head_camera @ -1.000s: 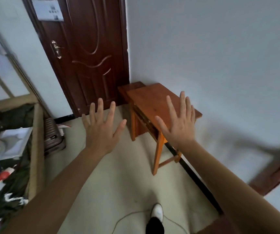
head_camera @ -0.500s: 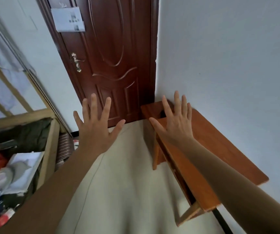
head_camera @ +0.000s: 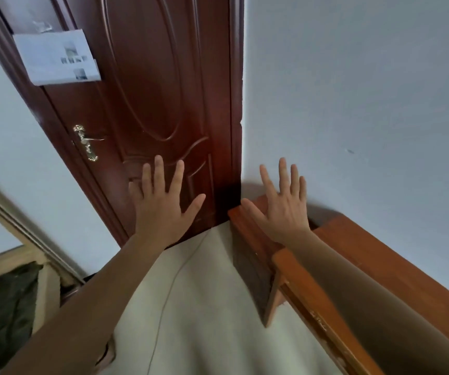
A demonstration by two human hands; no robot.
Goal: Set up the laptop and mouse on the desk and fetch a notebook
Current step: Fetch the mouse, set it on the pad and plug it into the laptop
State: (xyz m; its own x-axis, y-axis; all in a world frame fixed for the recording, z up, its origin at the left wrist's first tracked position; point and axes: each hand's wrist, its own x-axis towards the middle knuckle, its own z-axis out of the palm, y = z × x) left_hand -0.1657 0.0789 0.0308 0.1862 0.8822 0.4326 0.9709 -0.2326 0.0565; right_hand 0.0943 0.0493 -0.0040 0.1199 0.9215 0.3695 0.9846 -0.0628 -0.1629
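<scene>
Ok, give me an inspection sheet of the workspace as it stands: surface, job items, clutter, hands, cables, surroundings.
Surface: wooden desk against the wall, visible top bare.
Job's things: laptop, mouse and notebook, nothing seen.
Clutter: dark bundle in a wooden frame at far left.
Hands: left hand and right hand both open, fingers spread, empty.
Cables: thin cord across the floor.
Surroundings: closed door with handle, paper stuck on it; white wall.
</scene>
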